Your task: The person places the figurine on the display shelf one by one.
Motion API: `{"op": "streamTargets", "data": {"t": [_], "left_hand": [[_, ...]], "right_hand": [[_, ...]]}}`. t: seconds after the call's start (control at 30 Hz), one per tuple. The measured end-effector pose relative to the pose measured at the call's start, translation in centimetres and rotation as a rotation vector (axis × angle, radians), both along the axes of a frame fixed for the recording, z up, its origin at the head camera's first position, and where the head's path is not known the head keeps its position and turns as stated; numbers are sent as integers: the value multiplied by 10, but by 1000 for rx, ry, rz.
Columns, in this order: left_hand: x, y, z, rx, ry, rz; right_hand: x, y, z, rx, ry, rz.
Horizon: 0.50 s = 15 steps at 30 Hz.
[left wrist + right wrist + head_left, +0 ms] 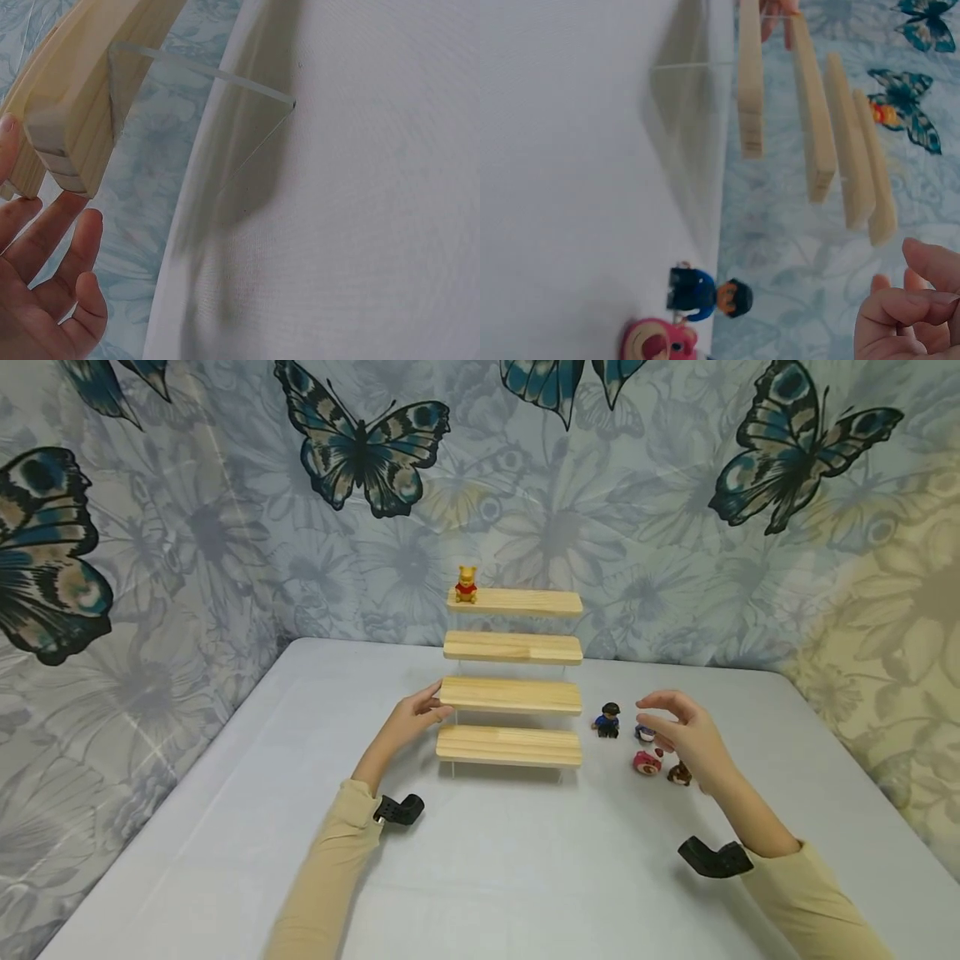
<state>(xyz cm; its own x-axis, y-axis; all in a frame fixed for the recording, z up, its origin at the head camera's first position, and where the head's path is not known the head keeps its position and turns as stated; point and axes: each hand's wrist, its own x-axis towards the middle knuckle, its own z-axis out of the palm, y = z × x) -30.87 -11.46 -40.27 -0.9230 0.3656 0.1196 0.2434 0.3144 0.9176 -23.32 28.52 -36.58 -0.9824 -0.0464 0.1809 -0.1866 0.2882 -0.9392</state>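
Display stand of four pale wooden boards [512, 689]: stepped, set on the white-covered table [480, 868].

Small yellow bear figure in a red shirt [466, 586]: upright at the left end of the top board [528, 603].

Toy figures on the table, right of the stand, four discernible: doll with black cap and blue jacket [607, 722], upright, nearest the stand; round pink figure with pale muzzle [647, 763]; small brown figure [679, 774], just beside the right hand; small blue-and-white figure [644, 734], partly covered by that hand.

Left hand [411, 718]: thumb and forefinger to either side of a board's left end, apparently the third down, lightly pinching it; remaining fingers loosely bent.

Right hand [693, 739]: above the figures, thumb and forefinger curved with a gap between; nothing seen in its grasp.

Step, as judged: choosing a figure for the stand, one being placed. The next move likely calls for a narrow pinch on one figure without toppling its neighbours.

Differences by view: the left wrist alone shows the clear support [217, 73] closely, beneath a board; the right wrist shows the pink figure's face, but not the brown figure, which the head view includes.
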Motion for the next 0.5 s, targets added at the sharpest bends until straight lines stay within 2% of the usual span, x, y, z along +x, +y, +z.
{"op": "streamTargets", "data": {"t": [0.1,0.33,0.4,0.5], "left_hand": [[1,-1,0,9,2,-2],[1,-2,-3,20,5,-28],[7,0,6,27,-3,-36],[6,0,8,25,-2,-34]], "right_hand": [[8,0,5,-12,-23,-9],[14,12,-2,-6,-63,-11],[15,16,-4,12,-69,-18],[15,22,-8,49,-106,-37]]}}
